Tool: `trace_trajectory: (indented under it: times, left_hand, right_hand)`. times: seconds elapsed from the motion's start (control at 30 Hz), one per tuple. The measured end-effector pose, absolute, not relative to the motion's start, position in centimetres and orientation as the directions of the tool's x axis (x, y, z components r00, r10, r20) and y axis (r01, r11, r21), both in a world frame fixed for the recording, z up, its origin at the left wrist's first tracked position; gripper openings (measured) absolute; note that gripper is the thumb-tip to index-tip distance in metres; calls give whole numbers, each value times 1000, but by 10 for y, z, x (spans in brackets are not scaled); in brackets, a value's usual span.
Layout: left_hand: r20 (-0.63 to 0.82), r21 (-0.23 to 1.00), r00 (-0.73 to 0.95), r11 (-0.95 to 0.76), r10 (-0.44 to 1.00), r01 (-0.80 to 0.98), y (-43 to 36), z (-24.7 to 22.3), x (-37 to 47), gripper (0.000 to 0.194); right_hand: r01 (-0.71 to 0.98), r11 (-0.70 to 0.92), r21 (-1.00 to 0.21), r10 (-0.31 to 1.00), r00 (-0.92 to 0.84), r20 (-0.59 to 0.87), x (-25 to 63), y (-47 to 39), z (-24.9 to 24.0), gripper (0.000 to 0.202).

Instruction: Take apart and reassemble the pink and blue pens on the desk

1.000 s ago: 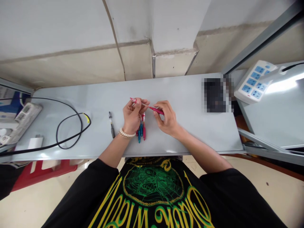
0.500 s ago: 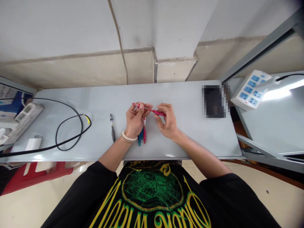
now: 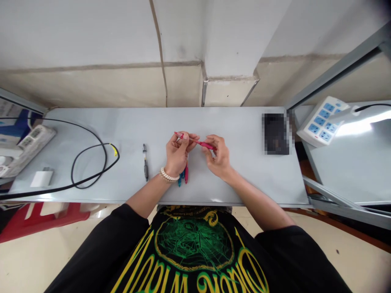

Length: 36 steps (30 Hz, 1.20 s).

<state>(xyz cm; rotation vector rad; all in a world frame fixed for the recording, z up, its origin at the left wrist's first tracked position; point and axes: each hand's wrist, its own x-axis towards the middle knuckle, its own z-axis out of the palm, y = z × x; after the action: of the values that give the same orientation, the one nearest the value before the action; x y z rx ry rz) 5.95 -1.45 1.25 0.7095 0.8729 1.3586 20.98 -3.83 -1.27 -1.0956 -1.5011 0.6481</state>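
Observation:
My left hand (image 3: 176, 158) is closed on the left part of a red pen (image 3: 205, 144), its thumb pressing on the clear barrel. The pen lies slantwise between my hands, higher at the left in view. My right hand (image 3: 219, 159) pinches the solid red section at the other end. A thin red length shows between the two grips; whether the parts are joined is unclear. Below my left hand, partly hidden by it, lie blue pens (image 3: 180, 179) and another red pen (image 3: 186, 174). A black-and-clear pen (image 3: 145, 162) rests farther left on the table.
On the grey table (image 3: 244, 183), a looped black cable (image 3: 105, 162) and a white charger plug (image 3: 42, 178) lie at the left, beside a power strip (image 3: 36, 142). A blurred dark object (image 3: 276, 134) is at the right, near a white socket block (image 3: 324, 120).
Both hands have shifted slightly right with the red pen, keeping their grips. The camera view has moved a little. The pens on the table look unchanged.

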Motion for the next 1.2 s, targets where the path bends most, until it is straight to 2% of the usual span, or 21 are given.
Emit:
trace_trajectory:
  times: [0.2,0.23,0.37,0.53,0.73,0.83,0.97,1.13,1.2]
  left_hand:
    - [-133,852,12,121,991,-509,-15,12,61,46]
    - [-117,859,23,113,993,-499,-15,11,60,45]
    - [-64,883,40,75,997,-464,-14,9,57,42]
    - [-64,870,4,58,998,-490,-10,12,54,41]
    - [-69,875,56,88,996,-477,-9,19,53,47]
    - [-112,802,45,117,993,-586,-5,25,50,43]
    - [-268,636,54,218,962,-740,4,38,35,46]
    - [-431,600,-18,271,902,-752,11,51,18,42]
    - [-430,615,-41,259,902,-745,12,55,14,39]
  right_hand:
    - [282,373,-884,909,79,409,213,-37,-8,31]
    - [258,332,-907,931,64,359,213,-36,-6,29]
    - [80,146,-986,989,-12,145,212,-34,-2,42]
    - [72,200,-977,980,-6,200,211,-33,-1,46]
    - [-82,-28,-996,985,-170,-14,215,-30,-1,58]
    - [-36,25,-999,995,-101,29,214,-29,-3,60]
    - [123,127,-984,991,20,131,215,-29,-6,57]
    - [171,177,-969,983,14,182,219,-28,-8,50]
    - [176,199,-964,979,-4,201,219,-27,-9,49]
